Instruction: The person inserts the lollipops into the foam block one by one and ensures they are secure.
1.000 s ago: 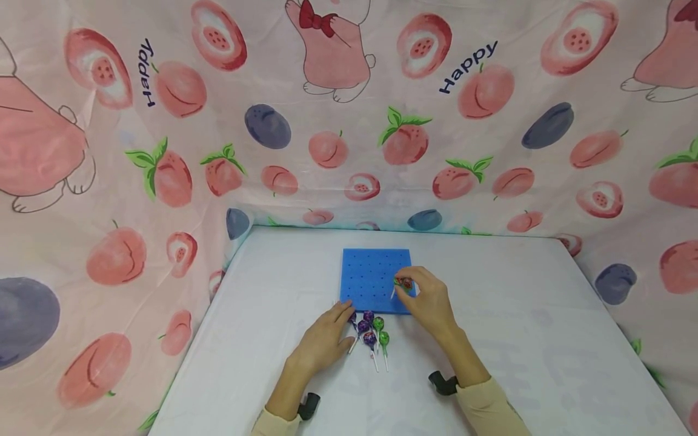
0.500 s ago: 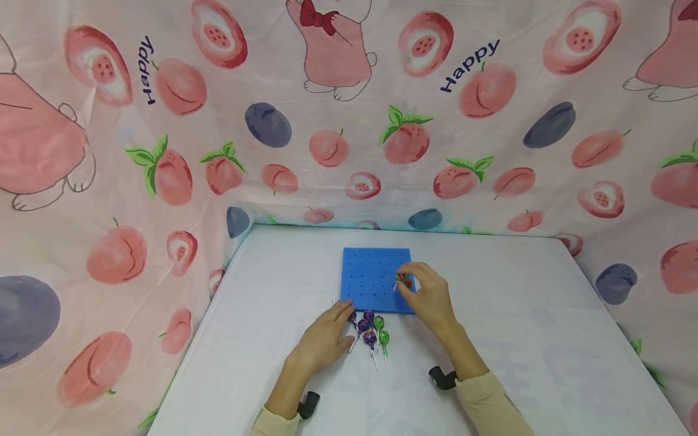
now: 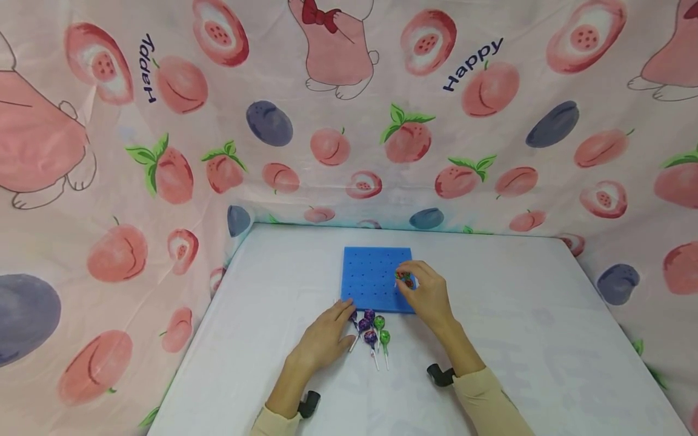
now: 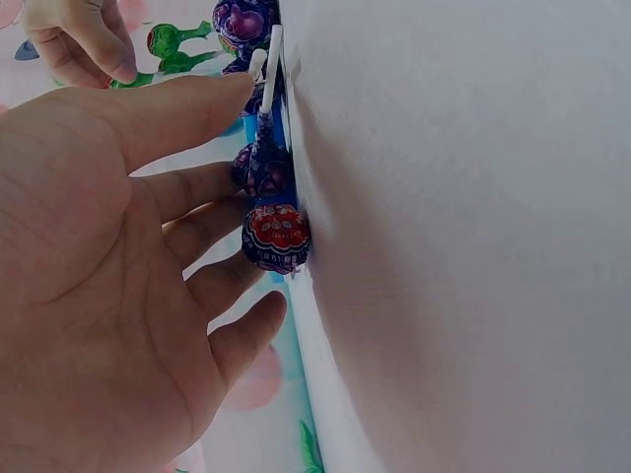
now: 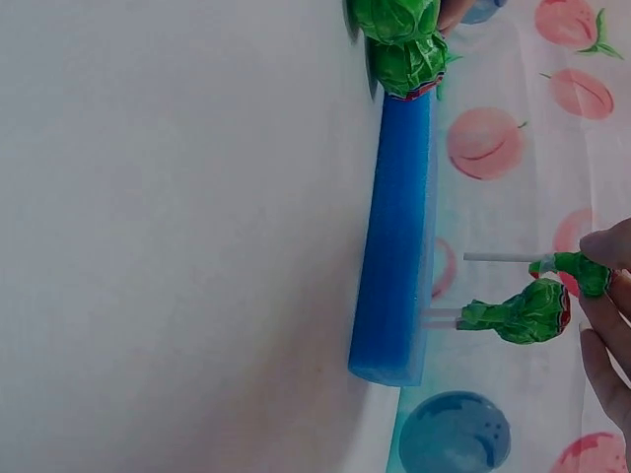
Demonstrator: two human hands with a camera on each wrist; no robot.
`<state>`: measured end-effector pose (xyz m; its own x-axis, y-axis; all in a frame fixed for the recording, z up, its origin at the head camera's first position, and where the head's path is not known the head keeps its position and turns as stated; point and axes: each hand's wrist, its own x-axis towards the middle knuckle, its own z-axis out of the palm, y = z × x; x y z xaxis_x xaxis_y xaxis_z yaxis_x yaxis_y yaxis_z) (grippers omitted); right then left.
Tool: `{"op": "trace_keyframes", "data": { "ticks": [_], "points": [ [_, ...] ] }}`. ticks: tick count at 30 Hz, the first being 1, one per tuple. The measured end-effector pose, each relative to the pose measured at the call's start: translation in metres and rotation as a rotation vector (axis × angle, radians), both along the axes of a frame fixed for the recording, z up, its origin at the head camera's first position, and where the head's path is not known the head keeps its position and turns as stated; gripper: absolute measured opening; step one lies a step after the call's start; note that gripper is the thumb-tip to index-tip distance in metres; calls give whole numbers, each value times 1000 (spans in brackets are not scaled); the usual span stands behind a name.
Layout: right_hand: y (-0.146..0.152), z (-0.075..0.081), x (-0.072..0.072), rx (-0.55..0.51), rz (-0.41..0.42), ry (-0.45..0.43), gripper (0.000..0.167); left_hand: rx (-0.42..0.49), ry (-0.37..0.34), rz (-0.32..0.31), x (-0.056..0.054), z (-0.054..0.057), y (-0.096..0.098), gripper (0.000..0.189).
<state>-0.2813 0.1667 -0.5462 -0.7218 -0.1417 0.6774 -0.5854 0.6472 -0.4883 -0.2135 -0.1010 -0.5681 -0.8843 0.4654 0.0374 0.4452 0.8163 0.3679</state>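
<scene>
My right hand pinches a green-wrapped lollipop between thumb and fingers, its white stick pointing down over the right side of the blue foam board. Just beside it, a second green lollipop stands upright with its stick in the board. My left hand rests on the table by the board's near left corner, fingers spread and loosely bent. Next to its thumb and fingertips lie purple lollipops, some partly covered by the hand in the head view.
Several purple lollipops and green lollipops lie in front of the board on the white table. Rows of small holes cover the board's top. A fruit-print cloth hangs behind and at the sides.
My right hand has risen slightly and moved a little away from me over the board, still holding the lollipop. The left hand has stayed in place.
</scene>
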Motion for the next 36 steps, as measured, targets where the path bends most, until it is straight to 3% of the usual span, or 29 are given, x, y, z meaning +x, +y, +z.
{"op": "trace_keyframes", "data": {
  "ticks": [36],
  "points": [
    [-6,-13,-13,23,4,-14,28,15,20,-9,1,2,0,67]
  ]
}}
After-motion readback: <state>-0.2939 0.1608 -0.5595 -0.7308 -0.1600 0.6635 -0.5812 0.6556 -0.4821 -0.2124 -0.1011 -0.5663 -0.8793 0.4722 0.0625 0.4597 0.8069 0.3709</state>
